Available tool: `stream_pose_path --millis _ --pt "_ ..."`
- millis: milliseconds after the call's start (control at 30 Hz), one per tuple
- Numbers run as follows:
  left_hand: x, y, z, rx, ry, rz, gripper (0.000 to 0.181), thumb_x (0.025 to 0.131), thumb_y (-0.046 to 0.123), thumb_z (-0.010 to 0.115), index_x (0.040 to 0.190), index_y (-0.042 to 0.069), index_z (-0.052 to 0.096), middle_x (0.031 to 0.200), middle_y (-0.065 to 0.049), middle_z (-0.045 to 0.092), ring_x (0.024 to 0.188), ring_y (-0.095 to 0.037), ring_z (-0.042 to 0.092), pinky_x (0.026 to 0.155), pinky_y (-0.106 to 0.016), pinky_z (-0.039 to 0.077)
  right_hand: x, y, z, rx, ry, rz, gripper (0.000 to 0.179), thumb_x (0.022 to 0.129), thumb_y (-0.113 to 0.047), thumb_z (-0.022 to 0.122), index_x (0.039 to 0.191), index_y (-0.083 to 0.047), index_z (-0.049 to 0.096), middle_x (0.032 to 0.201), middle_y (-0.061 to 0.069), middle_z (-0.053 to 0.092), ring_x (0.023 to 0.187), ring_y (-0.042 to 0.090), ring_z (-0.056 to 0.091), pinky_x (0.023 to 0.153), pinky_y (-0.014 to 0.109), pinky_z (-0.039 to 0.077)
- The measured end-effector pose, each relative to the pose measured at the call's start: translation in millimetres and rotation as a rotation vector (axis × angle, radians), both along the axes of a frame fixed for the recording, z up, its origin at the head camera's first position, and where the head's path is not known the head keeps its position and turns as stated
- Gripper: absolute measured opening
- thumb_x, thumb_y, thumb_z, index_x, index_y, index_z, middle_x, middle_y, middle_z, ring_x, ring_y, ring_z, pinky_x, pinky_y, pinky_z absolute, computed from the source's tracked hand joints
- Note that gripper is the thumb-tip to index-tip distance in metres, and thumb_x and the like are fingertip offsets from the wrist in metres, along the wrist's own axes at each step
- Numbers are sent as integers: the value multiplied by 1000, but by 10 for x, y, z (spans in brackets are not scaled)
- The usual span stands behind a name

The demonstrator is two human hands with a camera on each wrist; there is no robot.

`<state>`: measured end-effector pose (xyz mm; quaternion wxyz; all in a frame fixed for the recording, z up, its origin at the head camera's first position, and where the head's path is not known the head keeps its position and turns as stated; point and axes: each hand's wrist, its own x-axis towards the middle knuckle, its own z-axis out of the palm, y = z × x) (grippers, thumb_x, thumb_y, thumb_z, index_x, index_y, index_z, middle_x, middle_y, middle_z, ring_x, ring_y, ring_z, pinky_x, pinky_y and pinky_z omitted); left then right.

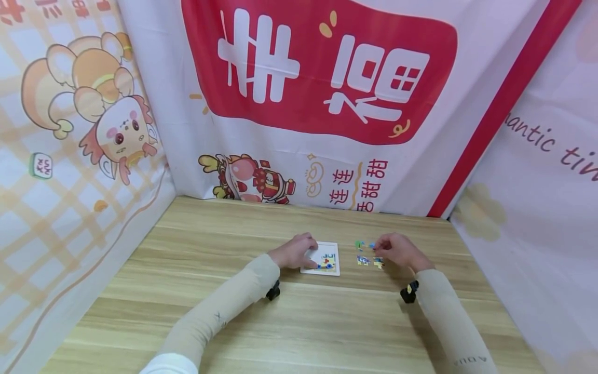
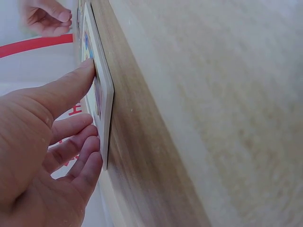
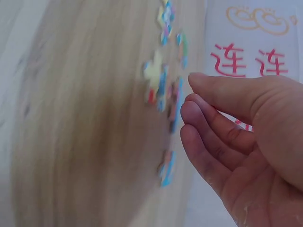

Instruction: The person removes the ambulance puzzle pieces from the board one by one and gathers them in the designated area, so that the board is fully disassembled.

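Note:
A white-framed jigsaw puzzle board (image 1: 337, 259) lies flat on the table, with colourful pieces fitted in its lower right part and bare white elsewhere. My left hand (image 1: 296, 251) rests at the board's left side. In the left wrist view its thumb (image 2: 78, 81) touches the board's face, and the other fingers bend loosely by its edge. To the right, my right hand (image 1: 397, 250) hovers beside loose jigsaw pieces (image 1: 362, 260). The right wrist view shows its thumb and fingers (image 3: 208, 146) loosely bent near the pieces (image 3: 154, 75), with nothing visible between them.
Wood-grain table (image 1: 299, 322) stretches around the board and toward the front. A printed cloth (image 1: 322, 156) hangs along the table's back edge, with more cloth on the left (image 1: 70, 208) and right (image 1: 537, 234). Dark wrist cameras are on both arms.

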<state>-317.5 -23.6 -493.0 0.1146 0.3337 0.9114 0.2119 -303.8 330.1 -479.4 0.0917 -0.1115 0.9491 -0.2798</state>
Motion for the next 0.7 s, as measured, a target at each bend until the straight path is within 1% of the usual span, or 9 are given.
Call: stream_pose_path --millis 167,333,433,567,700 --pt "-8 -11 -4 9 -8 -2 56 94 33 82 139 5 65 136 -9 59 124 -23 56 115 -40 48 -37 -226 68 1 8 87 9 97 -11 76 104 -7 76 98 4 76 91 15 68 86 37 60" --pt "-10 -10 -6 9 -6 -1 55 94 32 82 139 5 65 135 -9 59 123 -23 56 115 -40 48 -34 -554 77 22 19 180 16 94 -12 79 109 -7 76 102 3 77 94 14 70 89 38 62" --pt "-14 -4 -12 7 -2 -3 55 94 32 81 139 5 65 135 -9 60 123 -23 56 115 -39 48 -25 -756 73 16 12 224 19 94 -11 79 111 -6 76 101 3 77 92 14 69 88 37 62" --pt "-25 4 -22 1 3 0 54 94 33 81 138 5 66 133 -8 60 122 -22 56 114 -39 48 -34 -977 44 17 -1 261 23 93 -12 80 115 -6 76 102 3 76 91 11 66 86 35 60" --pt "-33 4 -27 -6 8 3 54 94 33 81 138 6 66 132 -7 60 123 -23 56 114 -39 49 -52 -1111 3 59 7 269 27 91 -14 83 117 -6 76 103 3 75 90 11 64 85 32 59"
